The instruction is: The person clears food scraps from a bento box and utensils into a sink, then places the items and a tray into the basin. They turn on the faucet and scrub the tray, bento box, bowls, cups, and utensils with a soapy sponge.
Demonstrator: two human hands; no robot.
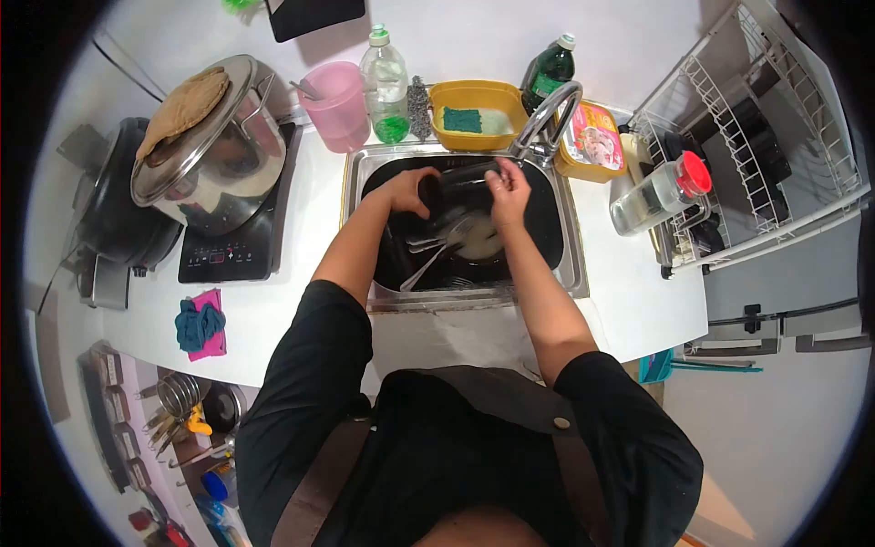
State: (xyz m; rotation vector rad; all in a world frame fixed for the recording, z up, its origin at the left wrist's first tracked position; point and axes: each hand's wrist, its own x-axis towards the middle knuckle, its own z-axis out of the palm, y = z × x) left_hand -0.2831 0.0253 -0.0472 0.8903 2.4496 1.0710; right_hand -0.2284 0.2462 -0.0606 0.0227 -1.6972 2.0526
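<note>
Over the black sink basin (540,219), my left hand (410,191) curves its thumb and fingers around the left end of a dark, glossy container (460,190). On its right side my right hand (508,193) grips the rim, fingers bent over the edge. The container lies tilted between both hands; its exact kind is hard to make out. Just beneath it, several metal spoons or forks (421,271) rest in the basin beside cloudy, whitish water (480,242). The curved faucet (547,128) stands behind my right hand.
Behind the sink are a pink pitcher (334,108), a soap bottle (386,87), a yellow tub (444,139) with a green sponge, a dark green bottle (550,66) and an ice-cream tub (591,144). A large pot (223,164) stands left; a red-lidded jug (649,199) and dish rack (738,137) stand right.
</note>
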